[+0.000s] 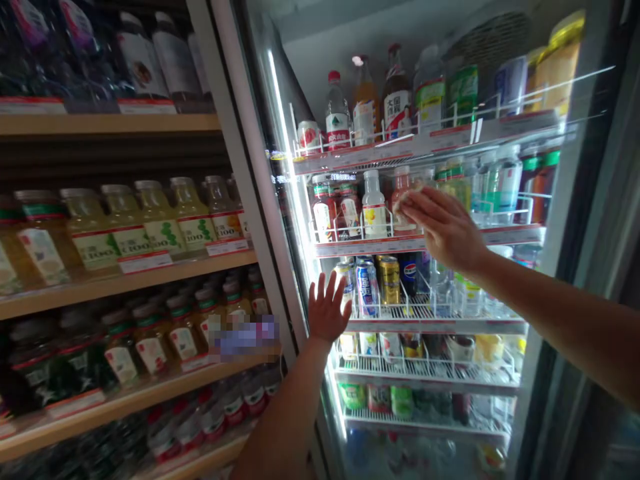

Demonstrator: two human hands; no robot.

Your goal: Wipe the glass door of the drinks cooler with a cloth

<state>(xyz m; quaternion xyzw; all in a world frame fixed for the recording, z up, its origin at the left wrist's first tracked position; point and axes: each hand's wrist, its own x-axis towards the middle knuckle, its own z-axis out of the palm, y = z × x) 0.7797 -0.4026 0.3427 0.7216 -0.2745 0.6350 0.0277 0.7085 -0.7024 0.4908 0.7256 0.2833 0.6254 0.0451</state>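
My left hand [327, 310] is open, its fingers spread against the glass door near the left edge of a lit drinks fridge [430, 325]. Higher up and to the right, my right hand [445, 223] presses a pale cloth [406, 200] to the glass, at the height of the second shelf. Fingers cover most of the cloth. Behind it stand a pink bottle [401, 179] and a clear bottle with a yellow label [373, 207]. Past my left hand are a blue-and-silver can [367, 287] and a gold can [389, 280].
At the left, wooden shelves [165, 277] carry rows of bottled drinks [193, 213]. A grey upright frame [250, 200] separates them from the fridge. Inside the fridge, wire racks hold more bottles and cans, with a red-capped water bottle [337, 117] on the top one.
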